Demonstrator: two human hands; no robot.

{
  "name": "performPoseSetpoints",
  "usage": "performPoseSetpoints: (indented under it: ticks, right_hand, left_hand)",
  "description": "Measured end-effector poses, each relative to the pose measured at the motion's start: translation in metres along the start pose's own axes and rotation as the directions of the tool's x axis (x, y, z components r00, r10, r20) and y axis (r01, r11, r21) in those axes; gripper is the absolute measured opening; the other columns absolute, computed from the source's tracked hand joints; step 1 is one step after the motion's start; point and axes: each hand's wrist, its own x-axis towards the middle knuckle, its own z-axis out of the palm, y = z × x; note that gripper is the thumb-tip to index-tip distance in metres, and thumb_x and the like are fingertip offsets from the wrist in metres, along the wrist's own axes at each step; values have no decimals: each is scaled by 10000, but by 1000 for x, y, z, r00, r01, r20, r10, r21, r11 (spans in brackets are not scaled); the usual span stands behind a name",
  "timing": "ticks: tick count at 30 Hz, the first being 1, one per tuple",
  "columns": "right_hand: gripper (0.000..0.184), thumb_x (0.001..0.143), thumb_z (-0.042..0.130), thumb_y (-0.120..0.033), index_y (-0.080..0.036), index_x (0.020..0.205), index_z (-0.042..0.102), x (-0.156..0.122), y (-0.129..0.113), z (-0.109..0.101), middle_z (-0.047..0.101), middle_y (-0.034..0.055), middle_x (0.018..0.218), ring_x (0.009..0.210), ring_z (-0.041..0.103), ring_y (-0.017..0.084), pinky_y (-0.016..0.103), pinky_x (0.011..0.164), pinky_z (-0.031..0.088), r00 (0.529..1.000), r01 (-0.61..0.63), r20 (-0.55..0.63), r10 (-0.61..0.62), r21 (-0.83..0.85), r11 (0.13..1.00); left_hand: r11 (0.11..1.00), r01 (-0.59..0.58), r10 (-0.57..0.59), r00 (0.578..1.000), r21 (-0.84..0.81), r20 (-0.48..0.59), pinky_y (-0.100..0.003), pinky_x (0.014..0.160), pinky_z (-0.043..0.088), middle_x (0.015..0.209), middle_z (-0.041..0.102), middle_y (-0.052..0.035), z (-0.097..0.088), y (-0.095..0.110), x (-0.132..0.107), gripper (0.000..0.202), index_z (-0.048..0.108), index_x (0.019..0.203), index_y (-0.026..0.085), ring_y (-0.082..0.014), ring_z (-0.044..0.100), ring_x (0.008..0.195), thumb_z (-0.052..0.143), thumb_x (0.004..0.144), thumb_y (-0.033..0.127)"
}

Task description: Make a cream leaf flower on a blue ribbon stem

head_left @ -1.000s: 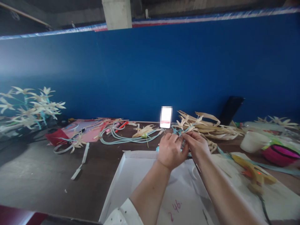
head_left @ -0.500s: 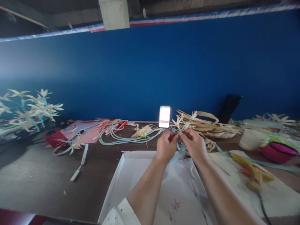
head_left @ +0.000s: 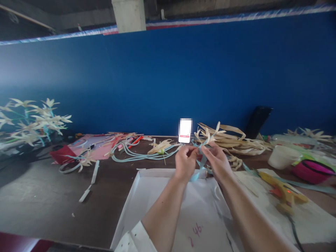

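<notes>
My left hand [head_left: 185, 161] and my right hand [head_left: 216, 160] are raised together over the far edge of a white cardboard tray [head_left: 136, 196]. Both pinch a small straw flower [head_left: 207, 134] with pale pointed petals. A light blue ribbon [head_left: 199, 168] runs from the flower's stem down between my hands, its loose end hanging over the tray. Fingers of both hands are closed around the stem and ribbon.
A pile of dried straw leaves [head_left: 236, 140] lies behind my hands. A yellow glue gun [head_left: 282, 190] rests at the right, near a white cup [head_left: 282, 156] and pink bowl [head_left: 313, 170]. Blue tubing [head_left: 136, 152], pink paper [head_left: 89, 145] and finished flowers [head_left: 31, 120] sit left.
My hands have lifted a little and drawn closer together; the blue ribbon now hangs lower between them, and the flower sits higher above my fingers.
</notes>
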Motion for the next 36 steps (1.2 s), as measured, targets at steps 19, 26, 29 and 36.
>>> performPoseSetpoints:
  ticks: [19,26,29,36]
  right_hand:
    - [522,594,764,-437,-185,1011,577,6,10,-2,668,25,811,706,617,151,251,620,473,998,55,44,-54,-40,998]
    - [443,596,754,-450,-171,918,633,5,7,-2,657,23,748,621,587,142,233,525,436,998,37,50,-32,-104,994]
    - [411,614,741,-452,-168,896,649,3,6,-3,655,23,736,595,574,136,233,512,429,998,35,53,-28,-134,990]
    - [383,612,733,-468,-186,862,666,1,6,-1,657,3,695,570,564,127,231,511,423,999,33,22,-30,-145,989]
  left_hand:
    - [998,45,-41,995,47,-86,-264,721,437,765,669,-37,-5,-4,4,151,673,793,157,-147,591,737,558,761,250]
    - [998,5,0,998,70,-70,-264,719,439,776,668,-40,-7,-3,4,143,671,794,156,-152,593,752,556,765,236]
    - [997,9,-4,997,72,-72,-265,726,441,778,669,-41,-6,-3,3,141,670,795,154,-153,594,755,559,764,236]
    - [998,1,3,998,70,-56,-256,710,439,776,666,-39,-7,-4,3,152,669,802,153,-146,591,744,559,772,254]
